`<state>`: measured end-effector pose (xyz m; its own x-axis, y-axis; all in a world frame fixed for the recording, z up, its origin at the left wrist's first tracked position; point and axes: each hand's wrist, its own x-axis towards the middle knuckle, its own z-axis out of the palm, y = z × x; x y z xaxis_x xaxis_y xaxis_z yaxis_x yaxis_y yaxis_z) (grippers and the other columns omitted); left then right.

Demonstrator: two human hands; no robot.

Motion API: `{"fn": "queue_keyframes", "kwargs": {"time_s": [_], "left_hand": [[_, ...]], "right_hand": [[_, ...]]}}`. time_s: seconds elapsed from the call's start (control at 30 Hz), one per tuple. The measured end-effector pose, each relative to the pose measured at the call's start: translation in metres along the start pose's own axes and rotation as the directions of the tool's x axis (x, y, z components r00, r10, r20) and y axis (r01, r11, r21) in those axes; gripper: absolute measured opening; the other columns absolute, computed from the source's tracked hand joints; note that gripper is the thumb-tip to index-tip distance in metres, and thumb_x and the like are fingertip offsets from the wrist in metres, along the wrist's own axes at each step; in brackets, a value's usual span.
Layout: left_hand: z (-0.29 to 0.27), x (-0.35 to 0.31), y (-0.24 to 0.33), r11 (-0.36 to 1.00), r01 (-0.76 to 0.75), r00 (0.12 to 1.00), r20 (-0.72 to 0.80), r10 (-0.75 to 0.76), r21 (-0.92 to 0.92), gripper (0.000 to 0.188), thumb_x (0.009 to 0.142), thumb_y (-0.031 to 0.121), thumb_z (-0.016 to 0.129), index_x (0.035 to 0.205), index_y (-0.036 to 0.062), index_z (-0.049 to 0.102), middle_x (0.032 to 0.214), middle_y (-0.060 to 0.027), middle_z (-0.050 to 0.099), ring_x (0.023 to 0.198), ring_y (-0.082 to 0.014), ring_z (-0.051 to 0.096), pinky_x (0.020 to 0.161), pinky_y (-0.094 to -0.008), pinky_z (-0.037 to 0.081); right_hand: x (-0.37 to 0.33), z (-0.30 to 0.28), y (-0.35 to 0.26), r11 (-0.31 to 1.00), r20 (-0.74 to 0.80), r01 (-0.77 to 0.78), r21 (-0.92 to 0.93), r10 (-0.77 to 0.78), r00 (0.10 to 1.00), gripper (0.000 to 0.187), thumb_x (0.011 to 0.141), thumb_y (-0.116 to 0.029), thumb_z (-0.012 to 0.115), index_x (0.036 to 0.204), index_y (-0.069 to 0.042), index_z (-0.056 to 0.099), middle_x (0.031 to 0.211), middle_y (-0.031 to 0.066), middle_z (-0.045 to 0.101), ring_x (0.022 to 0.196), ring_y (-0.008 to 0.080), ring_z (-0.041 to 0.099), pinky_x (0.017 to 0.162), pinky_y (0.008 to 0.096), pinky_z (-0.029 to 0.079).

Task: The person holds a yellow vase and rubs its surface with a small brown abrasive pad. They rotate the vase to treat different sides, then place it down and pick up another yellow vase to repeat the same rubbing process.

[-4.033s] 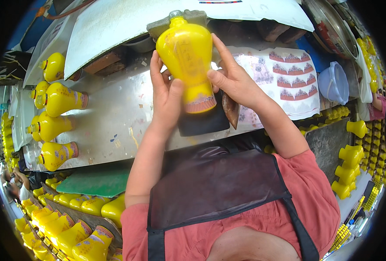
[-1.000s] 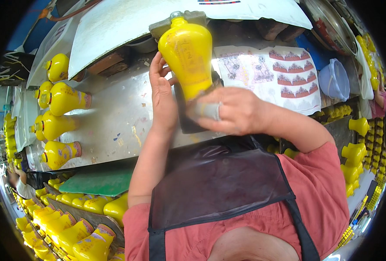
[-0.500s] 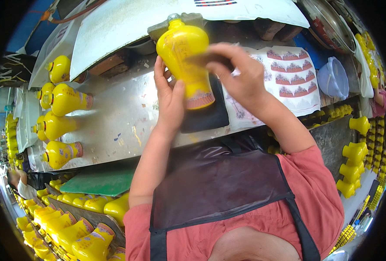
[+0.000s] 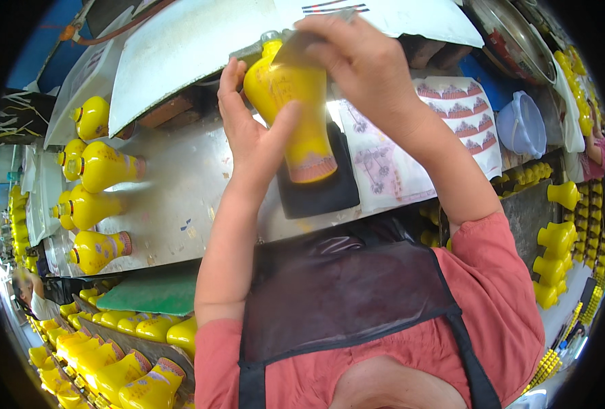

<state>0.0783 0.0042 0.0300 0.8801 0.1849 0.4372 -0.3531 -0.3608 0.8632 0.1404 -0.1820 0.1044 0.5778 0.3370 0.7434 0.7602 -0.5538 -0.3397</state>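
A glossy yellow bottle [image 4: 283, 88] with a clear glass mouth, faint red print on its front and a pink patterned band at its base lies with its neck away from me. My left hand [image 4: 251, 136] steadies its left side, thumb across the front and fingers at the shoulder. Blurred in my right hand [image 4: 370, 61] is a dark flat scraper [image 4: 299, 53], pressed on or just over the bottle's shoulder below the neck. The bottle's lower part is above a black pad [image 4: 319, 194], and a grey block [image 4: 248, 51] sits behind its neck.
Printed decal sheets [image 4: 452, 129] lie to the right, beside a pale blue bucket [image 4: 522, 125]. Several yellow bottles [image 4: 104, 167] line the left of the metal table [image 4: 179, 198]; more fill racks [image 4: 104, 354] at lower left. A white board [image 4: 207, 41] overhangs the far side.
My right hand has moved the scraper up and away from the bottle's middle to its shoulder. My left hand has shifted up and left, and the bottle's base has come slightly nearer.
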Motion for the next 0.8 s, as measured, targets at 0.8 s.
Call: {"fn": "queue_keyframes", "kwargs": {"time_s": [0.8], "left_hand": [[0.015, 0.040, 0.004, 0.858, 0.258, 0.958, -0.001, -0.288, -0.445, 0.032, 0.107, 0.028, 0.054, 0.118, 0.0007, 0.065, 0.117, -0.0072, 0.059, 0.104, -0.0147, 0.058, 0.095, -0.0299, 0.047]], "right_hand": [[0.003, -0.001, -0.002, 0.994, 0.512, -0.031, -0.102, 0.079, 0.855, 0.042, 0.093, -0.042, 0.068, 0.132, -0.028, 0.067, 0.079, 0.0105, 0.072, 0.072, 0.0327, 0.070, 0.064, 0.0434, 0.055]]}}
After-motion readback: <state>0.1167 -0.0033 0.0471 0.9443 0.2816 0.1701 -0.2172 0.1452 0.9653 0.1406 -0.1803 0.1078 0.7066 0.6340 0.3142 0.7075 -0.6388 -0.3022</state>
